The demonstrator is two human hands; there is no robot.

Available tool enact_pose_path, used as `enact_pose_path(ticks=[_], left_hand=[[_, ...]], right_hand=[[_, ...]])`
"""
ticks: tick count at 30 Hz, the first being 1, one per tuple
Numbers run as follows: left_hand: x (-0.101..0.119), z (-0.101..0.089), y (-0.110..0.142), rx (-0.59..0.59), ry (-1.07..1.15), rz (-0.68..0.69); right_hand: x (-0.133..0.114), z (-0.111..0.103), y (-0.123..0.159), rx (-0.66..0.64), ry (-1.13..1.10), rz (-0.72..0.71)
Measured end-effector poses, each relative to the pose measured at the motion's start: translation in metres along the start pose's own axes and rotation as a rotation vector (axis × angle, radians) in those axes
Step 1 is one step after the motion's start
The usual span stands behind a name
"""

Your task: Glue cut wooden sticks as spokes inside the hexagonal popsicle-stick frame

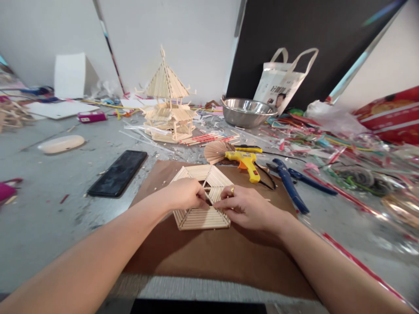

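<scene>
A six-sided panel of thin wooden sticks (203, 219) lies on a brown board, its rows of sticks set around an opening in the middle. Over its left part, my left hand (187, 194) has its fingers curled in a pinch at a stick along the opening's near edge. From the right, my right hand (246, 206), a ring on one finger, closes its fingertips on the same edge. The fingers partly hide the stick between them. Just beyond the panel lies a yellow glue gun (245, 161).
The brown board (209, 261) lies under the work. Blue pliers (291, 185) rest at right, a black phone (118, 173) at left. Behind stand a stick-built pagoda model (168, 83), a metal bowl (248, 114) and a white bag (273, 85). Loose scraps crowd the right side.
</scene>
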State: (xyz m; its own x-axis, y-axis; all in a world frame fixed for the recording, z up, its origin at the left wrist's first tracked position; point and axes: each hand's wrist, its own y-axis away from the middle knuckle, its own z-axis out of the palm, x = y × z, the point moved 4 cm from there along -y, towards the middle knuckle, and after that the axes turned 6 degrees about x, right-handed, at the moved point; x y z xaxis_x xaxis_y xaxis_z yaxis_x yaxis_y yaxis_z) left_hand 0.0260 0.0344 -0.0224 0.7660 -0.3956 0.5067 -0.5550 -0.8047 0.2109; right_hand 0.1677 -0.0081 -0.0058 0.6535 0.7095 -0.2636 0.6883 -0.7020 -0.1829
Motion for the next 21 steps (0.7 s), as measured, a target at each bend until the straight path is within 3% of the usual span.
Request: enact_pose_path(ticks=[5, 10, 15, 21], left_hand=[[-0.001, -0.003, 0.001, 0.011, 0.044, 0.002], [0.006, -0.008, 0.001, 0.109, 0.102, 0.052], [0.011, -0.016, 0.002, 0.269, 0.185, 0.045], [0.004, -0.017, -0.001, 0.400, 0.338, 0.053]], right_hand=[[0.001, 0.001, 0.000, 0.064, -0.042, 0.003], [0.018, -0.011, 0.002, 0.310, -0.094, 0.123], [0.067, -0.043, 0.018, 0.535, 0.191, 0.555], [0.119, -0.056, 0.044, 0.368, 0.469, 0.992]])
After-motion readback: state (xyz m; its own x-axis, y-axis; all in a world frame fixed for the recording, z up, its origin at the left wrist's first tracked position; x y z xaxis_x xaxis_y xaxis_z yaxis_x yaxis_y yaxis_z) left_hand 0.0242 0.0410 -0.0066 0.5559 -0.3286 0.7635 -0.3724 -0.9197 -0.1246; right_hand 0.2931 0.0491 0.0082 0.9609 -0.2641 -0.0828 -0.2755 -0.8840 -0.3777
